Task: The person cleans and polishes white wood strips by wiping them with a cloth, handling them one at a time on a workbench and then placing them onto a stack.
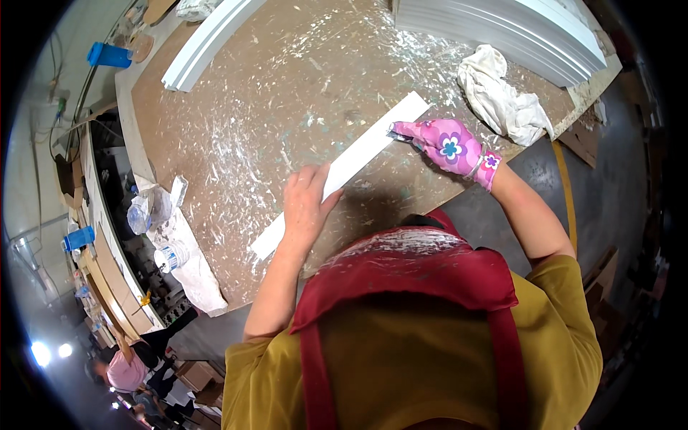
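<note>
A flat white strip (367,152) lies slantwise across the paint-spattered worktable (236,136), its far end toward the right. My bare left hand (307,204) grips the strip around its nearer half, fingers over the far edge and thumb along the near edge. A pink flowered glove covers my right hand (444,145), which is closed with its fingertips at the strip's near edge, close to the far end. Something small and dark shows at those fingertips, too small to name. Beyond the right hand lies a crumpled white cloth (502,97).
Stacked white mouldings (494,36) stand at the back right, and another white moulding (208,46) lies at the back left. On the left edge are a white-stained cloth (193,276), a clear plastic container (140,215) and a white tub (170,256). A blue cup (107,55) sits at the far-left corner.
</note>
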Available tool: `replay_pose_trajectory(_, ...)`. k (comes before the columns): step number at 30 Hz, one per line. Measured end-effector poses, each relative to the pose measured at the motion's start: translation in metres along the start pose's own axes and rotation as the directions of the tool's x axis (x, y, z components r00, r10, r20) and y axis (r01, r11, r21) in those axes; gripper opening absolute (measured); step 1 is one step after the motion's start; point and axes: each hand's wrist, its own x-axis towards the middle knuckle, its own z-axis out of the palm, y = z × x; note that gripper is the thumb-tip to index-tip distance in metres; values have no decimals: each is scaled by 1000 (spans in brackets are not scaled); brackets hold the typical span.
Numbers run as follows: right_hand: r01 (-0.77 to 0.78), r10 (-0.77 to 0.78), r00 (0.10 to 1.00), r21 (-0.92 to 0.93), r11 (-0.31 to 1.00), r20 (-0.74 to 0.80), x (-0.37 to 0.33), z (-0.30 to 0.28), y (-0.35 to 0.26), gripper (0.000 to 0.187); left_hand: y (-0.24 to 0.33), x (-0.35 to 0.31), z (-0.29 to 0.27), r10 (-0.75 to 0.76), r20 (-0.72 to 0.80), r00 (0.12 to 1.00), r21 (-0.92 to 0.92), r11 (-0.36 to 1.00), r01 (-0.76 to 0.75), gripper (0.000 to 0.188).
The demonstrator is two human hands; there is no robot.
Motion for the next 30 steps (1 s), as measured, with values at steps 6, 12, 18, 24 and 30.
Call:
replay_pose_trajectory(6,-36,21,981,-71,997,-195,-11,10,-16,57,-1,-1,1,1,-6,1000,12,1000,0,54)
replay_pose_trajectory(12,-116,103,988,-113,987,-114,-18,29,-39,55,6,-3,-1,-15,19,1000,39,999,14,55)
replay_pose_trajectory(18,-111,79,977,-154,982,-199,-20,28,-44,57,11,-8,3,-57,27,998,49,997,55,54)
replay_pose_trajectory(24,-222,213,948,-11,975,-236,-23,43,-47,50,22,-8,-4,-64,21,998,50,997,63,53)
replay_pose_trajectory(30,-320,341,917,126,939,-209,-25,41,-58,45,35,-6,-11,-71,23,997,43,997,70,52)
